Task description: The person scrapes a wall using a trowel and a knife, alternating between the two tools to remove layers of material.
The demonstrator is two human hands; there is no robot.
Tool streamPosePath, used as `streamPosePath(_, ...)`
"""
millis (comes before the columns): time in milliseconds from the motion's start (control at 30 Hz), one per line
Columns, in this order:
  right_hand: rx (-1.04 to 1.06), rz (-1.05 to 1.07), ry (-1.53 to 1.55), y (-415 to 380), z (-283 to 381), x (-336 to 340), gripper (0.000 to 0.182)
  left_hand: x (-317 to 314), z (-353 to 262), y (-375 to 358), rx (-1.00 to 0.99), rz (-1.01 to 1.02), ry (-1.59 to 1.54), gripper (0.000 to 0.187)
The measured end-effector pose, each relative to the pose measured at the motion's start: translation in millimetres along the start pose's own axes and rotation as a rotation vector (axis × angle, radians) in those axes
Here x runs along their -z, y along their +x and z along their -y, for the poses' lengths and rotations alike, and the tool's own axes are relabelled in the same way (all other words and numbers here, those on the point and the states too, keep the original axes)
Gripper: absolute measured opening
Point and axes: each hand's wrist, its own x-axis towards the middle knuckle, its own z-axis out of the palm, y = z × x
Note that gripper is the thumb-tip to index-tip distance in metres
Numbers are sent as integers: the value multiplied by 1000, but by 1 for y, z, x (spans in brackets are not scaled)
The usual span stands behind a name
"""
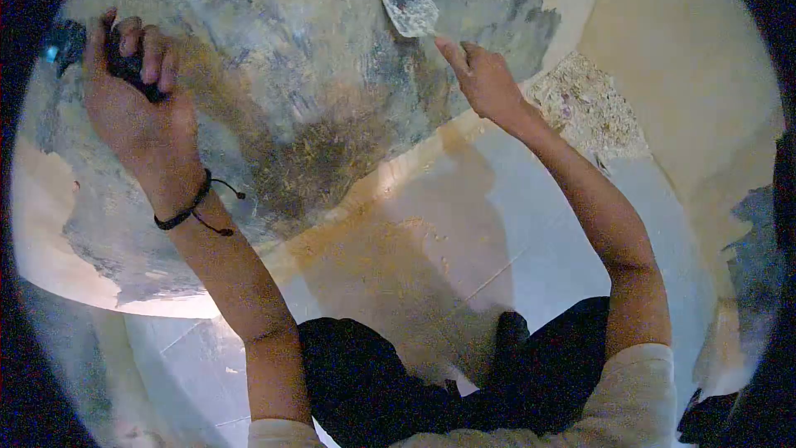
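Observation:
My right hand [489, 83] is closed round the handle of a small trowel [409, 7], its index finger stretched along toward the blade. The pale, smeared blade lies over the blotchy grey, ochre and brown wall [332, 41], pointing up and to the left. At the upper left, my left hand [137, 99] wraps its fingers round a black-handled tool [128, 66]. A dark head with a small bluish glint sticks out past the thumb side of that tool; its exact kind does not show. A black cord bracelet [195, 203] circles my left wrist.
The curved wall meets a pale floor [547, 232] with ochre dust and stains along its foot. A rough patch of crumbly flakes [589, 108] lies right of my right forearm. My dark-clad legs [356, 373] are bent below. Another painted surface [750, 232] rises at the right.

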Motion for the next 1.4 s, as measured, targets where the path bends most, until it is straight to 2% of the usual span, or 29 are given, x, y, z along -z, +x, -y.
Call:
streamPosePath(67, -108, 25, 101, 0, 10, 9, 70, -6, 1, 0, -5, -18, -3, 18)
streamPosePath(167, 1, -47, 35, 3, 2, 11, 72, -27, 7, -4, -30, -274, 123, 17)
streamPosePath(200, 79, -100, 3, 3, -3, 9, 72, -26, 8, -4, -18, -202, 87, 17)
streamPosePath(267, 42, -70, 71, 2, 2, 16, 74, -20, 14, -4, 5, -59, 18, 18)
streamPosePath(300, -73, 12, 174, 3, 9, 22, 75, -20, 18, -4, 13, -57, 27, 18)
streamPosePath(367, -110, 67, 250, 7, 16, 24, 77, -25, 26, -4, 27, -48, 50, 18)
streamPosePath(467, 77, -49, 165, 18, 10, 19, 79, -32, 38, -5, 44, -34, 49, 19)
streamPosePath(567, 130, -160, 145, 22, 7, 15, 81, -42, 43, -9, 75, -60, 58, 19)
streamPosePath(667, 112, -80, 200, 22, 10, 25, 83, -42, 46, -9, 95, 10, 38, 20)
streamPosePath(800, 13, 91, 231, 25, 21, 41, 79, -49, 46, -8, 91, -40, 53, 19)
streamPosePath(867, 87, -34, 175, 39, 24, 38, 75, -50, 45, -8, 83, -40, 32, 20)
streamPosePath(900, 199, -194, 104, 59, 24, 34, 72, -52, 45, -9, 75, -34, 42, 20)
streamPosePath(967, 382, -312, -7, 80, 37, 47, 65, -56, 44, -9, 50, -19, 71, 21)
streamPosePath(1000, 456, -272, -44, 93, 43, 61, 59, -57, 42, -10, 57, -13, 72, 21)
streamPosePath(1067, 469, -275, 51, 112, 47, 61, 55, -59, 37, -8, 79, 27, 89, 22)
streamPosePath(1100, 411, -294, 179, 119, 45, 45, 56, -61, 33, -10, 82, 14, 129, 22)
streamPosePath(1167, 322, -399, 303, 113, 54, 39, 60, -65, 29, -18, 77, -35, 175, 21)
streamPosePath(1233, 257, -570, 293, 87, 53, 37, 65, -61, 24, -20, 58, -33, 215, 21)
streamPosePath(1300, 270, -365, 210, 67, 36, 34, 65, -56, 21, -22, 50, -54, 218, 21)
streamPosePath(1400, 84, -163, 265, 42, 6, 12, 67, -48, 18, -18, 63, -64, 150, 21)
